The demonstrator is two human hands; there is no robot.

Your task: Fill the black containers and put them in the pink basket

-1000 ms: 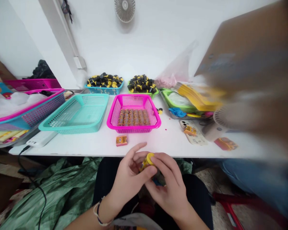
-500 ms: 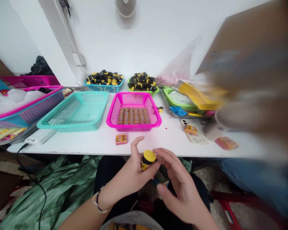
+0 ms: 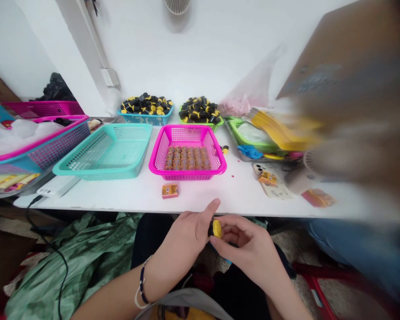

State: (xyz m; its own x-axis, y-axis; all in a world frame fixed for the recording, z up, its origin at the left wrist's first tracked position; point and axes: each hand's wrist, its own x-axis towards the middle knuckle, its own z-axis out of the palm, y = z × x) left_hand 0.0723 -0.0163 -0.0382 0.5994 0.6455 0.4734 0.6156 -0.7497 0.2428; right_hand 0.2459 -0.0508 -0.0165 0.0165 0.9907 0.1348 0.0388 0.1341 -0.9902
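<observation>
Left grip and right grip close on a small yellow-capped container: light, stiff, smooth, best held by its sides

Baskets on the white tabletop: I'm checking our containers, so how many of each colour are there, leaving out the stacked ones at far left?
Pink basket: 1
Teal basket: 1
Blue basket: 1
Green baskets: 2, the back one and the right one
Total: 5
</observation>
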